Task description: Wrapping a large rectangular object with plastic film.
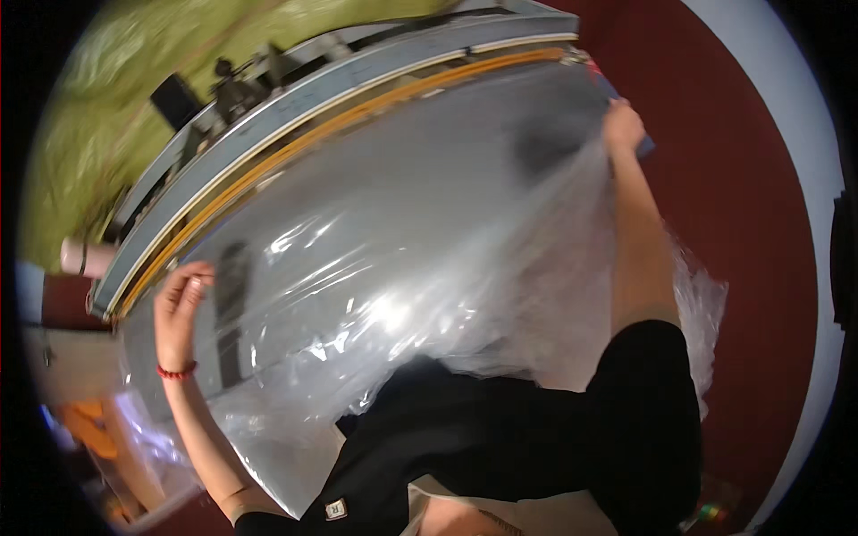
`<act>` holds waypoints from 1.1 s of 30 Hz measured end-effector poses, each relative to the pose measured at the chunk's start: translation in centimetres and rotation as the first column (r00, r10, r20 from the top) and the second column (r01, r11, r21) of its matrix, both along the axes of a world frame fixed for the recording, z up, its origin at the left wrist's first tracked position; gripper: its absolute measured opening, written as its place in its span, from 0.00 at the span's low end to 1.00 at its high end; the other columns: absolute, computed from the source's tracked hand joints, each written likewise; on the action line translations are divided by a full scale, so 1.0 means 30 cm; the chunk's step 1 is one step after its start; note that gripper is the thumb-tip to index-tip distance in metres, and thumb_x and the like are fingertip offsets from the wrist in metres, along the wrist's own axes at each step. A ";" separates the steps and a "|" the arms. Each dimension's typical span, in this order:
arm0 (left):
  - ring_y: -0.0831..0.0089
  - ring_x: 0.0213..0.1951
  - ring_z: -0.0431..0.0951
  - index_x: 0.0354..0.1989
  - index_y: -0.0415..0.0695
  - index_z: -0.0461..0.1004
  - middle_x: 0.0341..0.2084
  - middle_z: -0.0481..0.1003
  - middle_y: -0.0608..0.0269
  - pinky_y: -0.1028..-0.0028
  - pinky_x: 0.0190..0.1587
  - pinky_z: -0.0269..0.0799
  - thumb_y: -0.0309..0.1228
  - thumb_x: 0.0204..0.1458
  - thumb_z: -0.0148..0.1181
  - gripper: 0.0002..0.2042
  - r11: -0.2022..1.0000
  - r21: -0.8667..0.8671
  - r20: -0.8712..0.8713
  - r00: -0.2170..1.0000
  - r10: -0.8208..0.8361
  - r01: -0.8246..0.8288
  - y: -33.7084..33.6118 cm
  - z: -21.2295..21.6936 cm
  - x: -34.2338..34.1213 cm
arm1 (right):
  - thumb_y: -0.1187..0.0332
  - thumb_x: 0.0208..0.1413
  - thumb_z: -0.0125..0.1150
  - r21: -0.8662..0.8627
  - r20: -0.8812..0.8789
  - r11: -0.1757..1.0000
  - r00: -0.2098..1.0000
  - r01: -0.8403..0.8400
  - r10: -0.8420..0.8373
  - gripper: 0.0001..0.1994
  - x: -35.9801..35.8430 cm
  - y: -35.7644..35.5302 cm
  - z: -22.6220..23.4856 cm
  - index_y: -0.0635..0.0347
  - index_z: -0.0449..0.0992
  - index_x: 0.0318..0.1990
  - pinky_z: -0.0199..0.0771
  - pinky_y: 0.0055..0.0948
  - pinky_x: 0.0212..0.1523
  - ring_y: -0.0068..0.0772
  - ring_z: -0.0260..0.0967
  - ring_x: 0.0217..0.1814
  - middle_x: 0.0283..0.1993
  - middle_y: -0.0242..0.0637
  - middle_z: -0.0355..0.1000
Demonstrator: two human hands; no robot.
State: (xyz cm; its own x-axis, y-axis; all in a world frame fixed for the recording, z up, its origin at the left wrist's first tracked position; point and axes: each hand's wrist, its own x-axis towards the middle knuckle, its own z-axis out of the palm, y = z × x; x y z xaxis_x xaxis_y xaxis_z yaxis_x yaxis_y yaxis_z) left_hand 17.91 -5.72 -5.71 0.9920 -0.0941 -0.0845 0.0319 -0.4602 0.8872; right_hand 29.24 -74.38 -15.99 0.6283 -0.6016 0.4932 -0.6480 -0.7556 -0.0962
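Nearest the camera, at six o'clock, is the person's black shirt (509, 420), with a small pale square badge (336, 509) toward seven o'clock. Just beyond it, wide clear plastic film (384, 313) spreads across the middle, creased and shining, over a smooth grey surface (393, 165); a loose crumpled part hangs out past the right forearm at about four o'clock.

The right hand (624, 129), at two o'clock, has its fingers closed on the film, and the folds run together toward it beside the far corner of the grey surface. The left hand (181, 304), at nine o'clock, is raised at the film's side with fingers bent and thumb close to them; whether any film is pinched there I cannot tell. A red bracelet (176, 371) circles that wrist.

A long grey-blue beam (268, 114) with an orange strip (357, 105) curves from nine round to one o'clock, a black block (177, 101) behind it at ten. Near the beam's nine-o'clock end lies a pink cylindrical bottle (85, 256) with a dark band; its contents are hidden. Blurred orange things (91, 431) sit at eight o'clock, yellow-green sheeting (98, 134) at ten, dark red floor (733, 205) at three.
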 end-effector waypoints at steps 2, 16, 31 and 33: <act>0.76 0.39 0.70 0.40 0.37 0.70 0.35 0.72 0.61 0.77 0.43 0.64 0.27 0.47 0.52 0.11 0.885 -0.206 0.025 0.906 -0.422 0.418 -0.341 0.032 -0.013 | 0.58 0.54 0.41 0.036 0.049 0.999 0.999 -0.010 0.008 0.16 -0.036 -0.026 0.008 0.60 0.70 0.31 0.67 0.44 0.35 0.50 0.69 0.35 0.30 0.49 0.71; 0.74 0.38 0.71 0.55 0.39 0.53 0.47 0.65 0.58 0.76 0.41 0.65 0.30 0.47 0.54 0.26 0.249 -0.382 0.007 0.272 -0.962 0.890 -1.207 -0.241 -0.226 | 0.56 0.53 0.42 0.144 0.166 0.985 0.983 -0.098 0.073 0.16 -0.040 -0.050 -0.010 0.60 0.69 0.32 0.65 0.45 0.36 0.52 0.67 0.36 0.31 0.50 0.70; 0.61 0.28 0.75 0.24 0.38 0.73 0.24 0.75 0.53 0.66 0.36 0.69 0.28 0.43 0.59 0.05 -0.217 -0.682 0.659 0.457 -0.598 0.699 -0.667 0.051 -0.247 | 0.53 0.53 0.40 0.128 0.072 0.989 0.996 -0.070 0.061 0.18 -0.043 -0.018 0.016 0.56 0.72 0.34 0.67 0.44 0.36 0.49 0.68 0.38 0.33 0.47 0.71; 0.59 0.28 0.74 0.33 0.39 0.72 0.29 0.74 0.54 0.68 0.38 0.67 0.27 0.45 0.55 0.07 -0.124 -0.691 0.698 0.614 -0.367 0.712 -0.547 0.131 -0.347 | 0.53 0.52 0.41 0.107 0.101 0.988 0.990 -0.109 0.098 0.17 -0.046 0.017 0.020 0.53 0.72 0.35 0.67 0.45 0.35 0.49 0.68 0.38 0.32 0.46 0.71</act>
State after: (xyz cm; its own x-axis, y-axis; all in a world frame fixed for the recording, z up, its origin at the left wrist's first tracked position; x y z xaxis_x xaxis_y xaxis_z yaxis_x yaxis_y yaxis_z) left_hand 7.50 -22.12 -1.78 0.5135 -0.4307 0.7422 -0.0054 0.8633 0.5047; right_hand 27.86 -73.88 -15.40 0.6436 -0.5903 0.4871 -0.5506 -0.7992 -0.2410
